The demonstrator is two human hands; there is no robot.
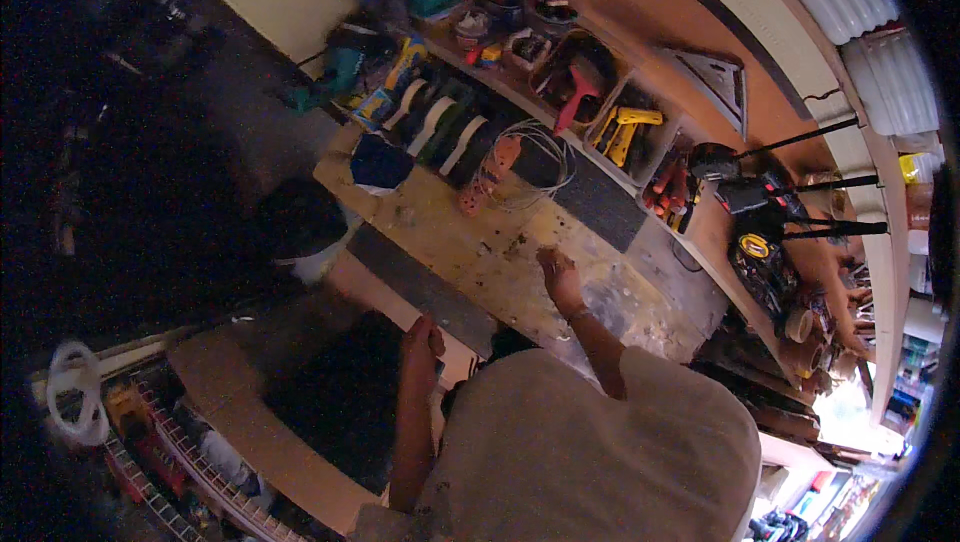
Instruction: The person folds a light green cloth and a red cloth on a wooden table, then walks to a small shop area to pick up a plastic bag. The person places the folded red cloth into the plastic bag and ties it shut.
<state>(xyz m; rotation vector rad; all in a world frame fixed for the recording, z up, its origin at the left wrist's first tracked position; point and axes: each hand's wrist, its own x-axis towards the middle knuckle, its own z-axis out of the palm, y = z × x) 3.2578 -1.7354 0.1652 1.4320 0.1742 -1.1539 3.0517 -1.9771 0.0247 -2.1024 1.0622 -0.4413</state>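
My left hand point(424, 340) is curled closed beside the near edge of the workbench. Whatever it may hold is hidden. Over the worn, stained wooden workbench point(440, 232), my right hand point(560, 277) has its fingers drawn together. I cannot make out anything in them. Farther off on the bench lies an orange piece with round holes point(484, 188). A loose coil of pale thin wire point(545, 189) rests partly around it. Past these sit a dark blue item with a white edge point(380, 164) and several pale curved strips point(432, 124).
Along the back run bins with yellow-handled tools point(625, 132) and a red-handled tool point(576, 97). Black power tools point(755, 192) hang at the right. A teal tool point(340, 72) stands far left. White tubing point(76, 394) and wire racks point(190, 452) lie lower left.
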